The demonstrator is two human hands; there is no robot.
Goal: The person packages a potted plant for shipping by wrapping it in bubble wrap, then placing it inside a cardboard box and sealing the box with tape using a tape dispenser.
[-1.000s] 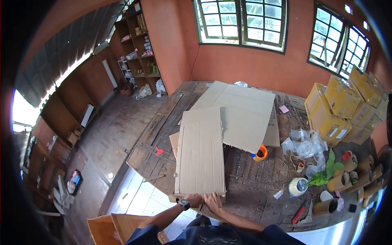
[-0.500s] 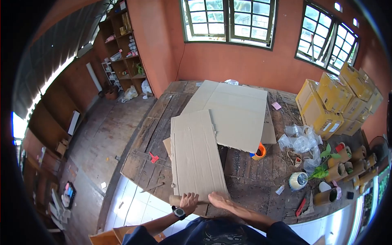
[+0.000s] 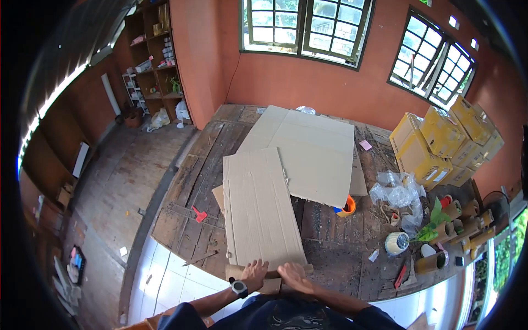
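A long cardboard sheet (image 3: 258,203) with lengthwise creases lies at the table's near side. Across its near end is a brown cardboard tube (image 3: 235,271). My left hand (image 3: 255,274), with a watch on the wrist, is closed over the tube left of its middle. My right hand (image 3: 294,276) has its fingers curled over the tube's right part. The undersides of both hands are hidden, and a strip of cardboard (image 3: 270,286) shows below the tube between them.
Beyond lies a wider cardboard sheet (image 3: 316,148), with an orange tape roll (image 3: 348,207) by its corner. A red tool (image 3: 199,214) is at left. Rightward are bubble wrap (image 3: 399,193), a string-wrapped jar (image 3: 396,243), a red cutter (image 3: 400,276), cardboard tubes (image 3: 432,263) and stacked boxes (image 3: 423,151).
My right hand has shifted from the sheet's near right corner onto the tube. The tube now extends across the sheet's near end under both hands. The camera view has turned slightly right.
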